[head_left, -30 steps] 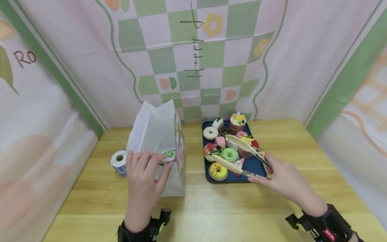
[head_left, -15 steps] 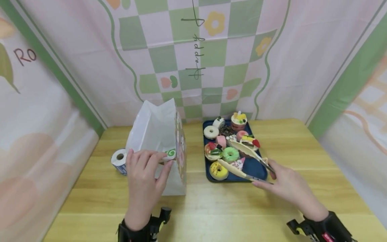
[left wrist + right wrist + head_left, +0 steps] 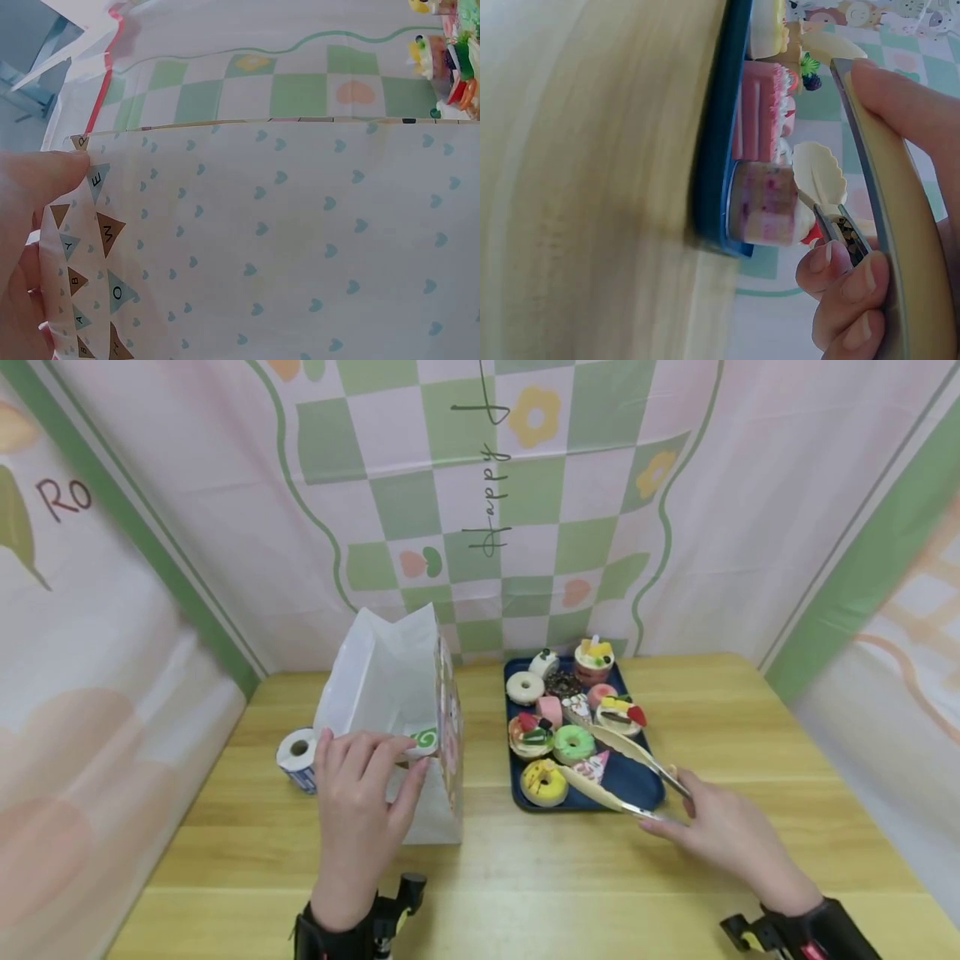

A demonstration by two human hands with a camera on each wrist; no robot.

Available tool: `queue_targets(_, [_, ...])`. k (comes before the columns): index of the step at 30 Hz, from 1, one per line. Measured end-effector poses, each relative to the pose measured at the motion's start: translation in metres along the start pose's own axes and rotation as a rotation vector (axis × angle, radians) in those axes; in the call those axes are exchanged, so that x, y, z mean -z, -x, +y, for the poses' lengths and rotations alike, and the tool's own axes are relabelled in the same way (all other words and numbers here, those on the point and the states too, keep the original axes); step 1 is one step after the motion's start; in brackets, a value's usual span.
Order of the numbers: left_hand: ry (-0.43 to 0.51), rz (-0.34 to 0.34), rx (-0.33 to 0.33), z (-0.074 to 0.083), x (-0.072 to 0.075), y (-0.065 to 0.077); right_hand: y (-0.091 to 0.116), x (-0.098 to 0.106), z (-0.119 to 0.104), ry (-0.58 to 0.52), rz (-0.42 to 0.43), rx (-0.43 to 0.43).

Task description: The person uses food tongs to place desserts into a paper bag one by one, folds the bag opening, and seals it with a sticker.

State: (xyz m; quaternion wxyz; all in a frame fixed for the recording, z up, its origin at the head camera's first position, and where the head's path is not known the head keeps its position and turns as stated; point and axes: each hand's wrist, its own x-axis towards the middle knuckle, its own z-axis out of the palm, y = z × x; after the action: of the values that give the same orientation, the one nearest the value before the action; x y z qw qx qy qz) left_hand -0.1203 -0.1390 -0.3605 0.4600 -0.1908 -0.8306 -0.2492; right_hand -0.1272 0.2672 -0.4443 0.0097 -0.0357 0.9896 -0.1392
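Note:
My left hand [image 3: 363, 810] pinches the near rim of a white paper bag [image 3: 431, 814] that stands upright, its mouth open. In the left wrist view the thumb lies on the bag's heart-printed side [image 3: 292, 240]. My right hand [image 3: 723, 831] grips metal tongs [image 3: 621, 745] with cream tips. Their arms are spread over a dark blue tray [image 3: 636, 783], on either side of a pink triangular cake slice [image 3: 591, 767]. A yellow donut [image 3: 531, 790] and a green donut [image 3: 561, 748] lie near the tips. Whether the tips touch anything, I cannot tell.
Several more toy pastries crowd the tray, among them a white donut [image 3: 514, 695] and a fruit-topped cup [image 3: 592, 672] at the back. Left of the bag stands a roll of labels [image 3: 300, 764]. A printed curtain [image 3: 420, 510] hangs behind the wooden table [image 3: 525, 893].
My right hand has drawn the tongs rightward and towards me, uncovering more pastries in the middle of the tray. The left hand keeps its place on the bag.

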Motion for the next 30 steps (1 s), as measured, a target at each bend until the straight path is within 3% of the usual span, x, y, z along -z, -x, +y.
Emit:
queue_targets(23, [-0.001, 0.015, -0.011, -0.001, -0.001, 0.001, 0.005, -0.02, 0.021, -0.008, -0.038, -0.048])
queue_targets(30, [0.003, 0.01, -0.006, -0.001, -0.002, 0.001, 0.003, -0.022, 0.023, -0.02, -0.092, -0.068])
